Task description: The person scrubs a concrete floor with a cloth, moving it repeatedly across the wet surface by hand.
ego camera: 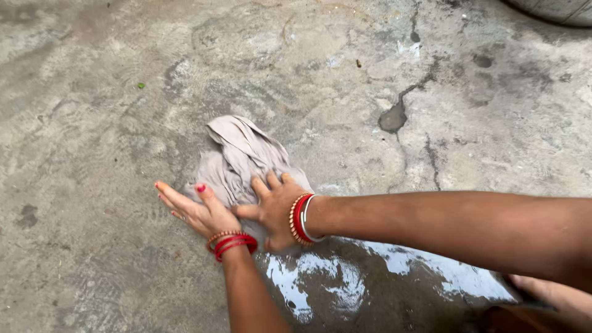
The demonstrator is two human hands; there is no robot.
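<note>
Grey cloth (pixel 243 161) lies bunched on the concrete floor (pixel 92 123), wet patch (pixel 320 280) just behind it. Left hand (pixel 197 209) open, flat, palm down on the cloth's near-left edge, fingers spread and pointing away. Right hand (pixel 274 209) also open, pressing the cloth's middle, arm reaching across from the right. Red bangles (pixel 233 242) on both wrists. Best done with weight kept over both palms and the cloth flattened, so it soaks evenly. Small dark puddle (pixel 393 117) sits well apart.
</note>
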